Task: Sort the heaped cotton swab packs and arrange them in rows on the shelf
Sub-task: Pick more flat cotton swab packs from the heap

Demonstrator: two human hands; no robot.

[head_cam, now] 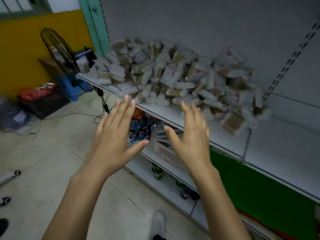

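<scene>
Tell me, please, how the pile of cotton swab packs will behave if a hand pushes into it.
The pile lies loose and tilted, so packs would probably slide and tumble. Packs near the shelf edge may fall. They look small and soft-wrapped, likely light. Both hands are open, touching nothing.

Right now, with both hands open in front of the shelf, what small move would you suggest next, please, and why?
Probably reach the right hand forward to a pack at the front edge of the heap of cotton swab packs. Both it and the left hand are empty with fingers spread, short of the heap, no rows exist yet, and the shelf is bare to the right.
</scene>
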